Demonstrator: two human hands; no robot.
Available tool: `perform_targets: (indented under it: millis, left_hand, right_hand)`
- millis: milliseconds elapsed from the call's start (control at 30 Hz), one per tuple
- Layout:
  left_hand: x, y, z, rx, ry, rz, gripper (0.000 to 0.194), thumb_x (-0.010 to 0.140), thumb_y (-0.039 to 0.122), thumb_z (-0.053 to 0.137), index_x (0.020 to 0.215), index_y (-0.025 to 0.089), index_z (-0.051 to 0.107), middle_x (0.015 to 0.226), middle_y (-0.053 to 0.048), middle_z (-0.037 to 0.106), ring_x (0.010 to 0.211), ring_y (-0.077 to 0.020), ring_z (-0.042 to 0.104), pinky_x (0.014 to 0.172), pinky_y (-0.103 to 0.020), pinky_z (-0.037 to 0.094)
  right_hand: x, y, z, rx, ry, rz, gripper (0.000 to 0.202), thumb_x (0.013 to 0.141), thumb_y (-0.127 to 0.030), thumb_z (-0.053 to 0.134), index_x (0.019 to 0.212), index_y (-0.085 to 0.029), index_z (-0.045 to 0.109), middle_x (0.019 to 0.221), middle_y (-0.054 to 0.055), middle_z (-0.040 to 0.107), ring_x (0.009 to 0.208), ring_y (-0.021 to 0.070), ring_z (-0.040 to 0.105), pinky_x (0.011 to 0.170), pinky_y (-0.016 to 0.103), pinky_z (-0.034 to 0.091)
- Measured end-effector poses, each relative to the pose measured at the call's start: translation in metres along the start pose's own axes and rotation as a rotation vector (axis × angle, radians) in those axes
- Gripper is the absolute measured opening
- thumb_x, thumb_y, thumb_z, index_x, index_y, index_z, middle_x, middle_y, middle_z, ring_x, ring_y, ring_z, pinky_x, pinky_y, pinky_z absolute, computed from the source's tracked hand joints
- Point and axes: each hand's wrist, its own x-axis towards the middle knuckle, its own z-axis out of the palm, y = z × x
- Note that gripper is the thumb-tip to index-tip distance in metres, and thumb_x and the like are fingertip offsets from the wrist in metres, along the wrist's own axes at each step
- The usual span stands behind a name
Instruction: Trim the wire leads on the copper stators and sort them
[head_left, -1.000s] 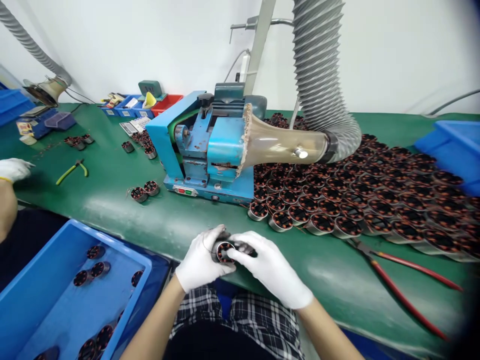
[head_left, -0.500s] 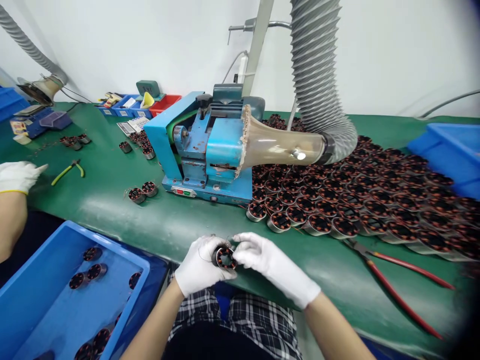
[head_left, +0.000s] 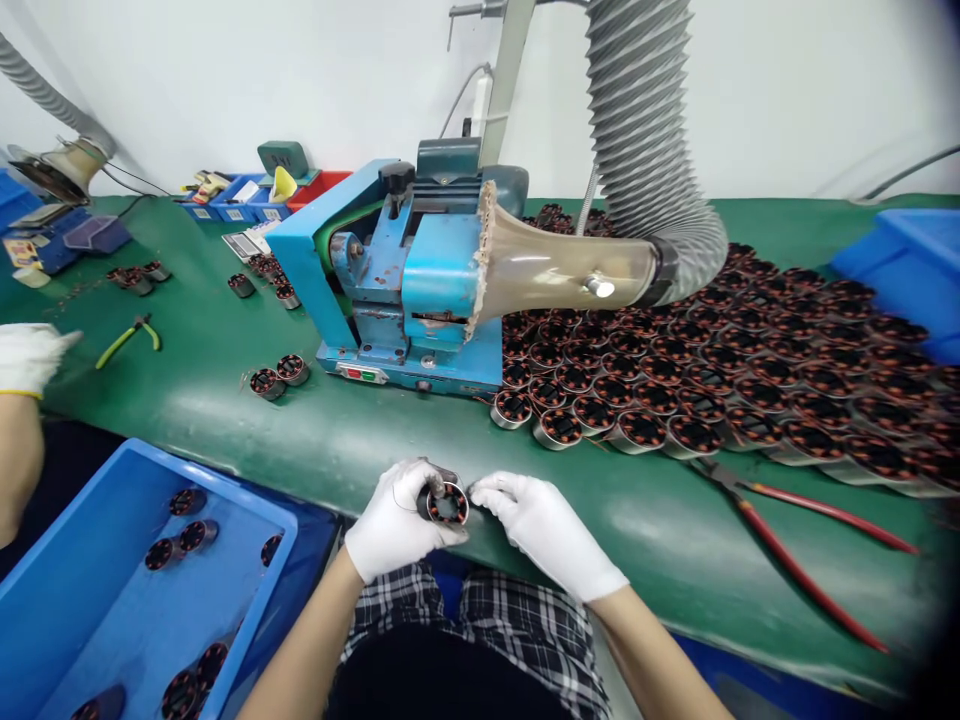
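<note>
My left hand, in a white glove, is wrapped round a motor stator. The stator is a metal ring with copper windings and a dark core, its open end turned toward me. A thin wire loops out over the glove on its left side. Just right of the stator is my right hand, also gloved, with thumb and fingertips pressed together. Whether a wire sits in that pinch is too small to tell. Both hands are over the front edge of the green bench.
Ahead stands a blue belt-driven machine with a suction hose. Rows of stators fill the right side, with red-handled cutters before them. A blue bin holds several stators. At far left is a co-worker's gloved hand.
My right hand's fingertips have drawn down slightly beside the stator, and the fingers are closer together. My left hand still holds the stator. The camera view has shifted a little.
</note>
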Motion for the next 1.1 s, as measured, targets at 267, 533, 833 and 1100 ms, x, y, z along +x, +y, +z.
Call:
perform_targets:
  millis: [267, 533, 833, 1100]
  left_hand:
    - [-0.003, -0.006, 0.001, 0.019, 0.002, -0.013, 0.064, 0.051, 0.021, 0.077, 0.108, 0.022, 0.048, 0.101, -0.003, 0.061, 0.091, -0.02, 0.058, 0.082, -0.033, 0.046]
    - [0.0, -0.014, 0.002, 0.214, 0.012, 0.227, 0.063, 0.046, 0.028, 0.081, 0.103, 0.021, 0.055, 0.119, -0.008, 0.057, 0.118, -0.0282, 0.045, 0.104, -0.046, 0.03]
    - [-0.018, 0.019, -0.009, -0.161, -0.134, -0.076, 0.057, 0.058, 0.019, 0.075, 0.11, 0.021, 0.052, 0.121, -0.007, 0.054, 0.111, -0.023, 0.051, 0.1, -0.039, 0.037]
    - [-0.026, 0.041, -0.036, -0.615, -0.187, 0.243, 0.039, 0.076, 0.05, 0.057, 0.099, 0.02, 0.063, 0.116, -0.012, 0.054, 0.096, -0.0267, 0.06, 0.078, -0.038, 0.052]
  right_hand:
    - [0.011, 0.009, -0.012, 0.029, 0.354, 0.016, 0.033, 0.082, -0.041, 0.045, 0.098, -0.015, 0.059, 0.075, 0.005, 0.065, 0.052, 0.0146, 0.054, 0.054, 0.029, 0.046]
    - [-0.022, 0.006, 0.008, -0.553, 0.08, -0.454, 0.03, 0.088, -0.026, 0.044, 0.116, -0.017, 0.051, 0.103, 0.01, 0.06, 0.094, 0.0227, 0.055, 0.083, 0.04, 0.044]
    - [-0.033, -0.02, -0.004, -0.54, -0.019, -0.584, 0.025, 0.087, -0.014, 0.034, 0.075, -0.017, 0.056, 0.07, 0.004, 0.058, 0.064, 0.0159, 0.051, 0.064, 0.029, 0.039]
    - [-0.042, -0.042, -0.017, 0.02, -0.199, -0.303, 0.028, 0.09, -0.033, 0.034, 0.066, -0.02, 0.04, 0.063, -0.003, 0.041, 0.057, 0.0111, 0.038, 0.055, 0.022, 0.035]
